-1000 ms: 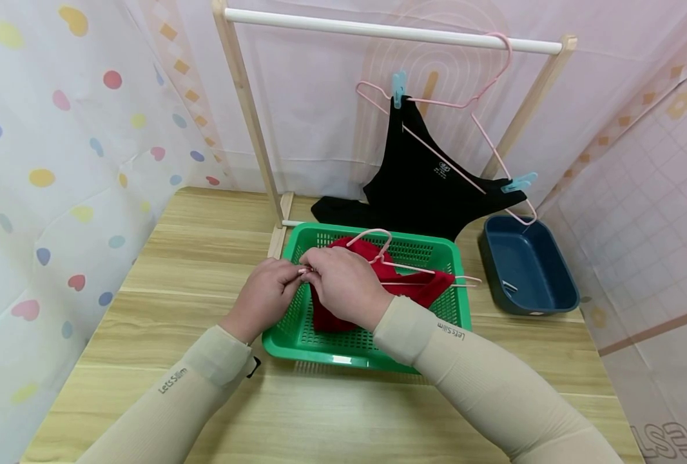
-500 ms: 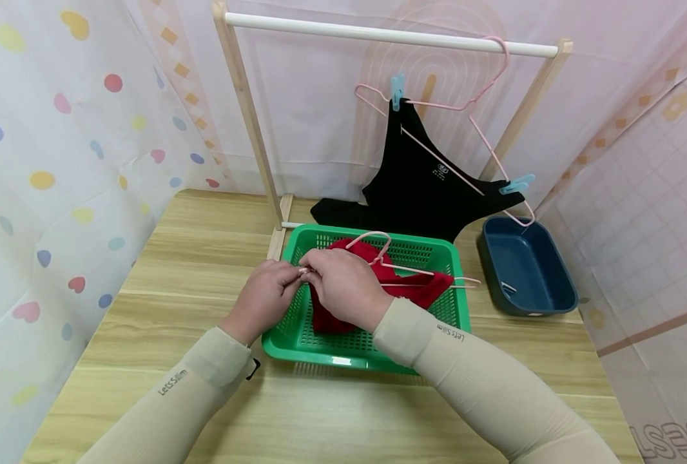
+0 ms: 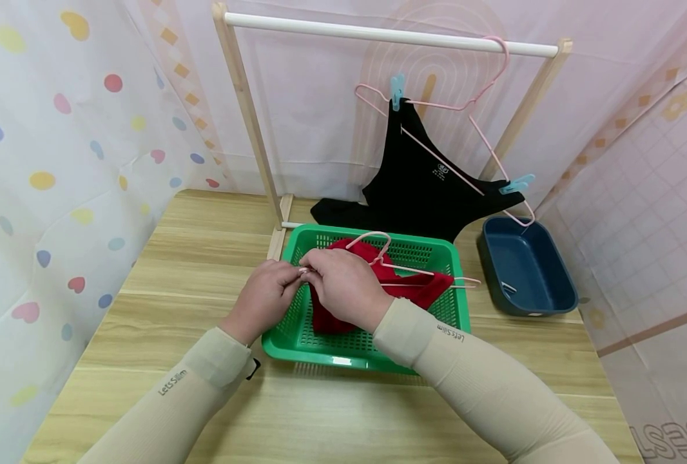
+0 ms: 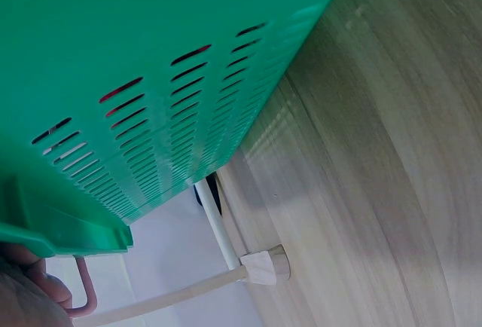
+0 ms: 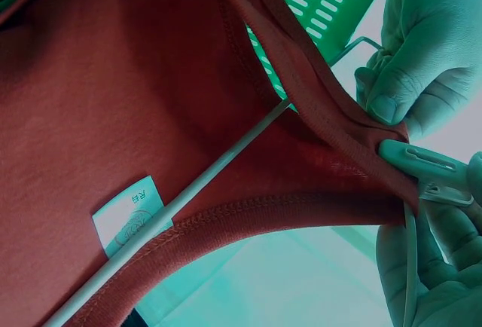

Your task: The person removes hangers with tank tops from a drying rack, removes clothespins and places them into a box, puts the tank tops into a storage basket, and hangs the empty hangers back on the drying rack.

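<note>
A red tank top [image 3: 343, 325] with a white label [image 5: 134, 218] lies in the green basket [image 3: 343, 361], a pink hanger [image 3: 372, 238] running through it. Over the basket's left rim the hands meet at one shoulder strap [image 5: 331, 142]. My left hand [image 3: 264, 298] pinches the strap end and hanger corner; its thumb shows in the right wrist view. My right hand [image 3: 346, 283] holds a clothespin [image 5: 425, 165] whose jaws sit over the strap. From above, the fingers mostly hide the clothespin. In the left wrist view, a bent hanger end [image 4: 86, 289] pokes out beside the left fingers.
Behind the basket stands a rack with a white rail [image 3: 378, 30] and wooden posts. A black tank top [image 3: 425, 174] hangs there from a pink hanger by two blue clothespins [image 3: 397, 90]. A dark blue bin [image 3: 529, 264] at right contains a few small items.
</note>
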`<act>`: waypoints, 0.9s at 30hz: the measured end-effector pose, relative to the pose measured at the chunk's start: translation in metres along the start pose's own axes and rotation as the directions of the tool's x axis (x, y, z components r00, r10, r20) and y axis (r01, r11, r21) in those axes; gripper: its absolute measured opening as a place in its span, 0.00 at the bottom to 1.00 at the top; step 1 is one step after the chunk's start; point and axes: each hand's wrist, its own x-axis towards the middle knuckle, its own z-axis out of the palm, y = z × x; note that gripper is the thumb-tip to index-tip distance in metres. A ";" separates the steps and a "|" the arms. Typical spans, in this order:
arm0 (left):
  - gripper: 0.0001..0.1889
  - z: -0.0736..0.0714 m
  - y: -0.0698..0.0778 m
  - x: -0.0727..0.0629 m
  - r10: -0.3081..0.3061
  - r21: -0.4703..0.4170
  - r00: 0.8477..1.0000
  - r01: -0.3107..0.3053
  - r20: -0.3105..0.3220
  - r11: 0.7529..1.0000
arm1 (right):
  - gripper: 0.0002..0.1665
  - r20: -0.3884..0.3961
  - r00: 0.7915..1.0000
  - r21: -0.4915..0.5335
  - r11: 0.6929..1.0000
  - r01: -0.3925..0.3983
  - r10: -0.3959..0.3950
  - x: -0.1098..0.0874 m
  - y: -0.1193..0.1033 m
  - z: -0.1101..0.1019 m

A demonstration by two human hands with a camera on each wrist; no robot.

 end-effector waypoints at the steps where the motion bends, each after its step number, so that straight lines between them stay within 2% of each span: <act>1: 0.08 0.000 0.000 0.000 0.000 0.001 1.000 0.000 -0.001 1.000 | 0.12 0.000 1.000 0.001 1.000 0.000 0.000 0.000 0.000 0.000; 27: 0.08 0.000 0.000 0.000 -0.008 0.005 1.000 0.008 0.002 1.000 | 0.15 -0.014 1.000 0.036 0.999 0.010 -0.009 -0.001 0.002 0.000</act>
